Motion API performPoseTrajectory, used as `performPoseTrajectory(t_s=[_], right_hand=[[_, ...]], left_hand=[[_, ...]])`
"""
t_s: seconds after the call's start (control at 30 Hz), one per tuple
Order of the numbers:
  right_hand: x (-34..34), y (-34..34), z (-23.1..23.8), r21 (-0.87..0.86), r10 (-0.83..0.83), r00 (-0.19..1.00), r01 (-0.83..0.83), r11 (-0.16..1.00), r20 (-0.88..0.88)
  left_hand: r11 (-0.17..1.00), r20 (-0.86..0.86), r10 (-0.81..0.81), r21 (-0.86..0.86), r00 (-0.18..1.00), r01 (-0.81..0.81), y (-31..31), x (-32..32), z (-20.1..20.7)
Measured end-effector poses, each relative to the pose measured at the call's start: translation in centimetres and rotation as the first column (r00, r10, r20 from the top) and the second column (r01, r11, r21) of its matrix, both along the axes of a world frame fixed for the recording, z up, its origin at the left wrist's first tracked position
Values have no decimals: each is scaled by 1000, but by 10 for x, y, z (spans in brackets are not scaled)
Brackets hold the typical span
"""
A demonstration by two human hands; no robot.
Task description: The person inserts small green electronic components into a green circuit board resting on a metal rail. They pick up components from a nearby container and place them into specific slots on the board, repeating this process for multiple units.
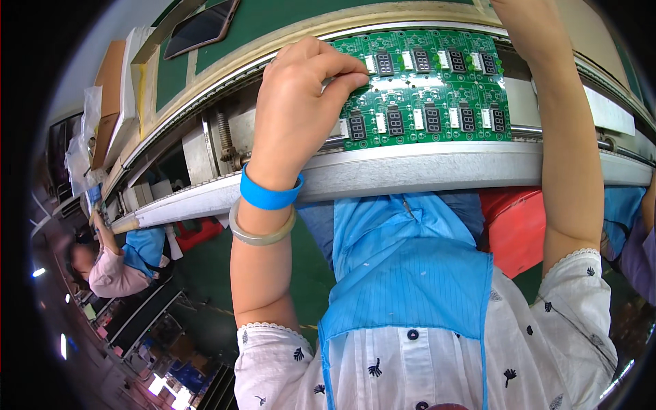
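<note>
A green circuit board panel [410,96] lies across the metal rails in front of me, with two rows of dark digit displays and white connectors. My left hand [301,96] is over its left end, thumb and forefinger pinched together at the upper row. Whatever is between those fingertips, if anything, is too small to make out. A blue wristband [270,190] and a pale bangle [262,232] are on that wrist. My right hand [529,24] reaches beyond the panel's far right corner. The upper edge of the picture cuts it off, so its fingers are hidden.
A near metal rail [424,164] runs between my body and the panel. Beyond the far rail, a phone [200,29] rests on a green surface. A threaded rod [225,137] shows left of my wrist. Another person [119,270] sits farther left along the line; part of someone shows at right.
</note>
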State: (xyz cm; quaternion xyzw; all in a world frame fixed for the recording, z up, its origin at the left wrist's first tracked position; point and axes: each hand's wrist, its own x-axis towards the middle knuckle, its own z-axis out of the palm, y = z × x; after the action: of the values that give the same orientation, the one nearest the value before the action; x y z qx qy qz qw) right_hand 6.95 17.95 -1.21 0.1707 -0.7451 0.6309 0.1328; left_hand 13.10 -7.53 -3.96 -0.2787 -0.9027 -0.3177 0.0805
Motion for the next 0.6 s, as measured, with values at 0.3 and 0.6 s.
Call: performPoseTrajectory(t_s=[0.3,0.6], right_hand=[[1,6,1,24,-34,995,37,999,-97],[7,6,4,61,-37,991,46,997,-132]], left_hand=[[999,-37,44,7,998,-44,6,2,0],[997,-131,25,-63,991,-34,6,2,-1]])
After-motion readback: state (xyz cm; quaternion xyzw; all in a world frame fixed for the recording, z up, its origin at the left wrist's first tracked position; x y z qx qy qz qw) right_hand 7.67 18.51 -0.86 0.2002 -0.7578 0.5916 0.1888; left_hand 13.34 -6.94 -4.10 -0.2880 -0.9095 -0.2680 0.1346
